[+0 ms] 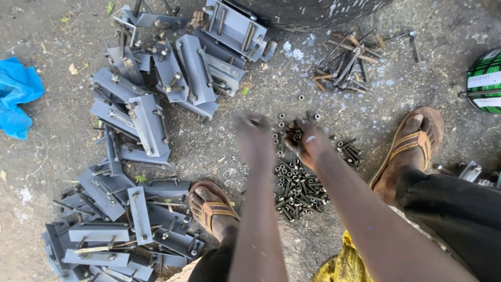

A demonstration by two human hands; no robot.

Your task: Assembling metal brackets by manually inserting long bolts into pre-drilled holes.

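Note:
Both my arms reach down over a heap of small metal nuts and bolts [298, 184] lying on the ground between my sandalled feet. My left hand [252, 130] hovers just left of the heap, blurred, fingers curled with something small pinched at the fingertips. My right hand [304, 138] is closed around a clutch of nuts at the heap's far end. Which pieces either hand holds is hard to make out.
Grey metal brackets with bolts lie in piles at upper left [172, 73] and lower left [120, 224]. Rusty rods [347, 60] lie at upper right. A blue cloth [18, 96] sits far left, a green can [485, 81] far right, a dark tyre [313, 10] at top, yellow cloth [342, 263] below.

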